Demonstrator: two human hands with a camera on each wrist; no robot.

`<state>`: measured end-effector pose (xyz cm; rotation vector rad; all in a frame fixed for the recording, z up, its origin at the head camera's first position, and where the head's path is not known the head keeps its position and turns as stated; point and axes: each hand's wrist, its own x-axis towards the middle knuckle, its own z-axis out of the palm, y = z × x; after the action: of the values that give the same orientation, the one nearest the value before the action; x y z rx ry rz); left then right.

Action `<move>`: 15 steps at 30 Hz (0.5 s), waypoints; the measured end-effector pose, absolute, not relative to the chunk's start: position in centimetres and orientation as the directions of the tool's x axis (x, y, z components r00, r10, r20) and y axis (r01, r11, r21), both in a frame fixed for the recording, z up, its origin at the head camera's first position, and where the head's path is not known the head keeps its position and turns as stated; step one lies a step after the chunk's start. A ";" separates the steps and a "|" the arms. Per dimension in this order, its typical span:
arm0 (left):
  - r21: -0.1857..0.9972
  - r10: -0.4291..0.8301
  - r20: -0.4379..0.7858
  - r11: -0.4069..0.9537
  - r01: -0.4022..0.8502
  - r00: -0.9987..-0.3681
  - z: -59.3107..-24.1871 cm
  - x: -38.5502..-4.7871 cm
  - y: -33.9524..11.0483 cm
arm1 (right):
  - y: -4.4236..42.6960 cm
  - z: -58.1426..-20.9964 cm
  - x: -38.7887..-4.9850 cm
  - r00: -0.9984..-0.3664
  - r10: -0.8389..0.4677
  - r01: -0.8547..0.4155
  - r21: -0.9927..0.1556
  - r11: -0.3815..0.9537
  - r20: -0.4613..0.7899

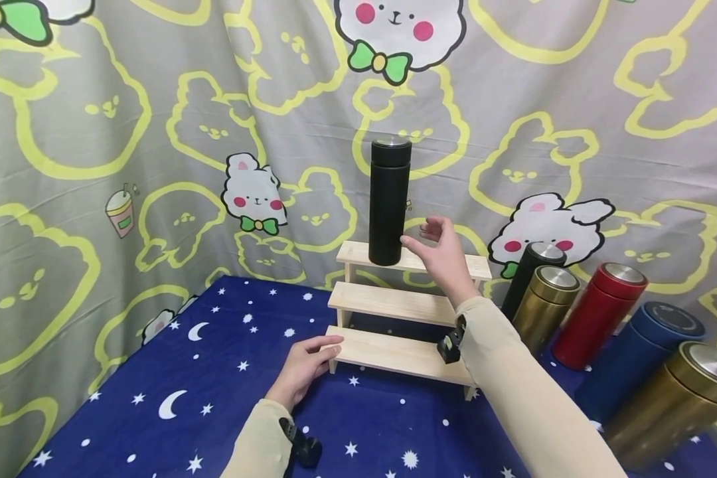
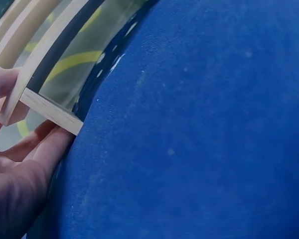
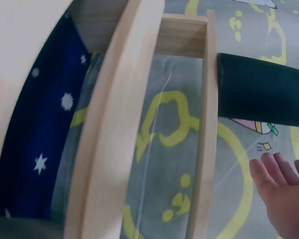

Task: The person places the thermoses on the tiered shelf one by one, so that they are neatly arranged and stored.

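A black thermos bottle (image 1: 388, 209) with a silver-topped lid stands upright on the top step of a three-tier wooden rack (image 1: 394, 303), toward its left end. Just right of the bottle's lower part is my right hand (image 1: 444, 255), thumb and fingers spread apart and holding nothing. In the right wrist view a gap shows between the bottle (image 3: 261, 90) and the fingers. My left hand (image 1: 303, 368) grips the left end of the rack's bottom step. The left wrist view shows the thumb over the board and the fingers by the leg (image 2: 52, 110).
Several bottles stand on the right of the table: a black one (image 1: 526, 279), a gold one (image 1: 544, 309), a red one (image 1: 600, 315), a blue one (image 1: 639, 355) and a nearer gold one (image 1: 678, 405). A patterned curtain (image 1: 311, 133) hangs behind the star-printed blue tablecloth (image 1: 173, 372).
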<state>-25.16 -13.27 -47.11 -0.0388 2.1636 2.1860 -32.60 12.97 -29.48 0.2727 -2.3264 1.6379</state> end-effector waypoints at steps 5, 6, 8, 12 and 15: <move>0.998 0.046 -0.067 0.004 -0.067 -0.997 -47.1 -25.1 -13.4 | 14.3 -30.5 -31.5 -0.942 -0.013 -0.314 -0.865 0.392 0.336; 0.998 0.046 -0.067 0.001 -0.067 -0.997 -47.1 -25.2 -13.4 | 14.6 -30.6 -31.1 -0.943 -0.017 -0.312 -0.861 0.402 0.334; 0.998 0.044 -0.067 -0.009 -0.068 -0.997 -47.0 -25.3 -13.3 | 15.0 -30.7 -30.5 -0.945 -0.026 -0.308 -0.858 0.412 0.326; 0.998 0.029 -0.068 -0.015 -0.069 -0.997 -46.9 -25.4 -13.2 | 15.7 -31.1 -29.2 -0.943 -0.056 -0.319 -0.851 0.418 0.327; 0.997 0.025 -0.071 -0.013 -0.071 -0.997 -46.9 -25.4 -13.1 | 16.1 -31.3 -28.4 -0.938 -0.082 -0.341 -0.847 0.408 0.338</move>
<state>-25.42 -13.05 -46.92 -0.0514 2.1582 2.1885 -28.36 16.12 -31.28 0.3719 -2.4222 1.5435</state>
